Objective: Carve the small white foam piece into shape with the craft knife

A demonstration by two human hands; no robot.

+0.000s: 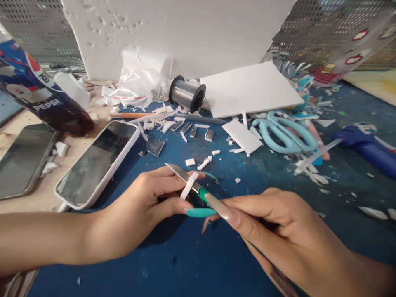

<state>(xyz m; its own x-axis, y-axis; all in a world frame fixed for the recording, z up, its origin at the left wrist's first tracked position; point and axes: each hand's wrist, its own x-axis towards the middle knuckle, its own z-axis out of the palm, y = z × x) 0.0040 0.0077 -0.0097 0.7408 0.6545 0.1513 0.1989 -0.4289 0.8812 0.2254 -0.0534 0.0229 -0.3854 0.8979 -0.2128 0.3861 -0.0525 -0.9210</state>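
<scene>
Between thumb and fingers, my left hand [154, 198] pinches a small white strip of foam board [189, 185]. My right hand [272, 231] is closed round a green-handled craft knife [202, 193], its index finger and thumb near the front of the handle. The knife's blade [176, 170] points up and left and crosses the strip, touching or very close to it. Long teal and beige nails hide part of the grip. Just beyond the hands lie small white offcuts [204, 163] on the blue mat [173, 255].
Two phones [99, 165] and a Pepsi bottle [43, 90] stand at left. Further back are a spool of wire [187, 94], a plastic bag [139, 82] and a white board [250, 88]. Light blue scissors [284, 132] and a dark blue glue gun [368, 144] lie at right.
</scene>
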